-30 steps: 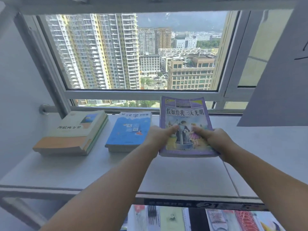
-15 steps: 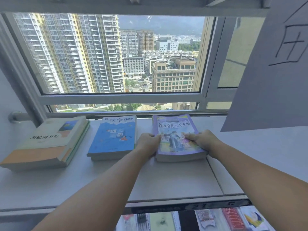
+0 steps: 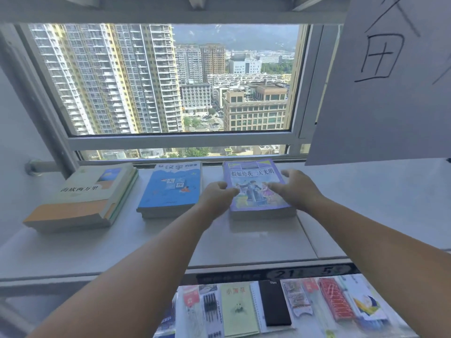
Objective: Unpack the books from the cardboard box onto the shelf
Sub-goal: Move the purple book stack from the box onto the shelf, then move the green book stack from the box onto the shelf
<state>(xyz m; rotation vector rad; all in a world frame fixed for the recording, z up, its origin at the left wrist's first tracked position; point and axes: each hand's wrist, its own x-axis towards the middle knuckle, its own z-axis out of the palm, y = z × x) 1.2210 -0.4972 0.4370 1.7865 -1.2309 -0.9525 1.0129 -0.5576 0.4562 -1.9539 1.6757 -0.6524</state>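
Wide window (image 3: 170, 81) across the back, tower blocks beyond the glass. Grey paper sheet (image 3: 390, 106) with hand-drawn black strokes, hanging at the upper right. White shelf (image 3: 244, 240) along the sill; carries three lots of books side by side, all lying flat.

Far left: beige and orange book (image 3: 83, 196) on top of a small stack. Middle: blue book (image 3: 170, 189), on top of at least one more. Right: purple book (image 3: 253, 176), cover up, flat on the shelf near the window frame, just beside the blue one but apart from it.

Under the shelf's front edge, a dark label strip (image 3: 275, 275), and below it a row of stationery: pack of pens (image 3: 211, 306), green booklet (image 3: 238, 308), black notebook (image 3: 274, 303), red packet (image 3: 335, 298).

Left hand (image 3: 217, 197) at the purple book's left edge, loosely curled, thumb tip at the cover, clasping nothing. Right hand (image 3: 297, 189) over the book's right side, fingers (image 3: 275, 187) spread and released.
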